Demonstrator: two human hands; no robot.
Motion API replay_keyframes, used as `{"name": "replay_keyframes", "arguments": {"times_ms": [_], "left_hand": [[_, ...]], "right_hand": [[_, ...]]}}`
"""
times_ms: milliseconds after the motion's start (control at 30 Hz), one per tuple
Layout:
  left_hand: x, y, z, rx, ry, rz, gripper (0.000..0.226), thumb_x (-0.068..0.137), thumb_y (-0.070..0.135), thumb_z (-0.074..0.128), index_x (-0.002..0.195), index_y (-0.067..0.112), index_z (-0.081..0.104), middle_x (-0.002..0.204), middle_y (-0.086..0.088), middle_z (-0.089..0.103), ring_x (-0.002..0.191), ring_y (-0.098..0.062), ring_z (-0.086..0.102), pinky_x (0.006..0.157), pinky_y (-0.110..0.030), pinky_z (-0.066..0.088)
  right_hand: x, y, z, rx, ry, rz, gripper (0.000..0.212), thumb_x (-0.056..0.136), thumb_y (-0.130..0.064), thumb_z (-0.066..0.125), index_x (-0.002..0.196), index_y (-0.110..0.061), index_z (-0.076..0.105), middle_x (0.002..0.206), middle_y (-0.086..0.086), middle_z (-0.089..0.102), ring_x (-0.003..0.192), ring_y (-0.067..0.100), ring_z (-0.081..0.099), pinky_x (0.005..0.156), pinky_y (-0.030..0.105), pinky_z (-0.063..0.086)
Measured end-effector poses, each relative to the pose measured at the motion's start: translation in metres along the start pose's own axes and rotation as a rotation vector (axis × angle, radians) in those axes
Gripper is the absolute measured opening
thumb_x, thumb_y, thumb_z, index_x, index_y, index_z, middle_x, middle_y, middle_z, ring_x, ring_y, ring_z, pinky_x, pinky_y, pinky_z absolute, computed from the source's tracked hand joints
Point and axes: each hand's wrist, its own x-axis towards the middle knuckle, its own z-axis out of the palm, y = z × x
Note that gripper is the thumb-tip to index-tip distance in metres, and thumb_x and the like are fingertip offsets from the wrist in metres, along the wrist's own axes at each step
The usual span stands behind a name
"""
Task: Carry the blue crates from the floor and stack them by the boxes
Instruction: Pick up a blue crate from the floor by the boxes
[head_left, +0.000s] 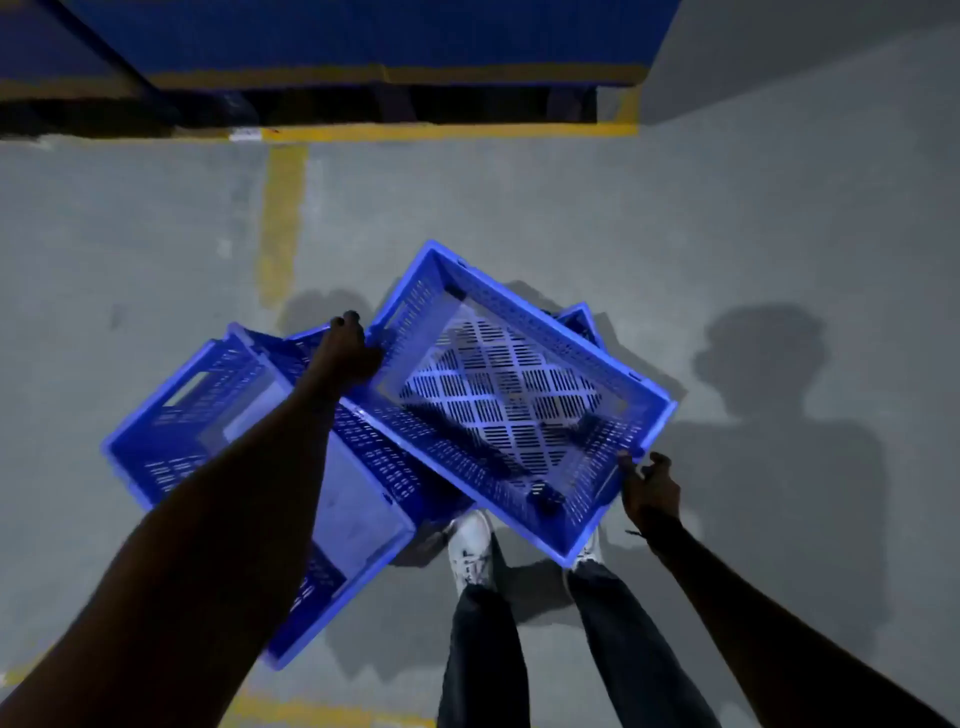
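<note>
Because top blue crate (511, 400) sits skewed over other blue crates (249, 467) on floor (519, 218), I span it: left hand (349, 349) grip clamped on far short rim, right hand (649, 486) grip curled at near corner, contact unclear. Lift looks next.

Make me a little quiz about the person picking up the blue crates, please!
1. True or false: both hands are on the top crate.
2. Which hand holds the crate's far-left end? A) left hand B) right hand
3. Fill in: the shoes showing under the crate are ____.

Key:
1. True: each hand grips an opposite end of the rim.
2. A. The right hand is at the near-right corner.
3. White. Another crate lies on the floor to the left.
</note>
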Motion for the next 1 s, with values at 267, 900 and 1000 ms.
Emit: {"name": "replay_keyframes", "arguments": {"times_ms": [267, 900, 1000], "left_hand": [[0.075, -0.004, 0.052, 0.084, -0.005, 0.074, 0.058, 0.087, 0.017, 0.067, 0.131, -0.007, 0.037, 0.124, -0.037, 0.051, 0.112, -0.051, 0.054, 0.086, -0.049, 0.044], [-0.037, 0.005, -0.043, -0.014, 0.153, 0.188, 0.061, 0.088, 0.004, 0.049, 0.145, 0.008, 0.029, 0.1, -0.039, 0.062, 0.094, -0.054, 0.06, 0.071, -0.049, 0.043], [-0.1, 0.001, -0.088, -0.097, 0.256, 0.184, 0.07, 0.089, 0.007, 0.053, 0.152, 0.014, 0.021, 0.084, -0.035, 0.064, 0.078, -0.051, 0.06, 0.062, -0.046, 0.042]], "right_hand": [[0.033, 0.034, 0.064, 0.049, 0.219, -0.046, 0.059, 0.091, -0.034, 0.057, 0.138, -0.008, 0.033, 0.114, 0.026, 0.065, 0.1, 0.047, 0.063, 0.081, 0.048, 0.049], [-0.012, -0.046, -0.04, -0.082, 0.27, -0.117, 0.075, 0.084, -0.027, 0.053, 0.151, -0.011, 0.024, 0.109, 0.028, 0.065, 0.1, 0.048, 0.062, 0.084, 0.045, 0.048], [-0.035, -0.085, -0.08, -0.129, 0.235, -0.193, 0.074, 0.085, -0.019, 0.057, 0.151, -0.011, 0.025, 0.116, 0.029, 0.064, 0.103, 0.047, 0.061, 0.085, 0.045, 0.049]]}}
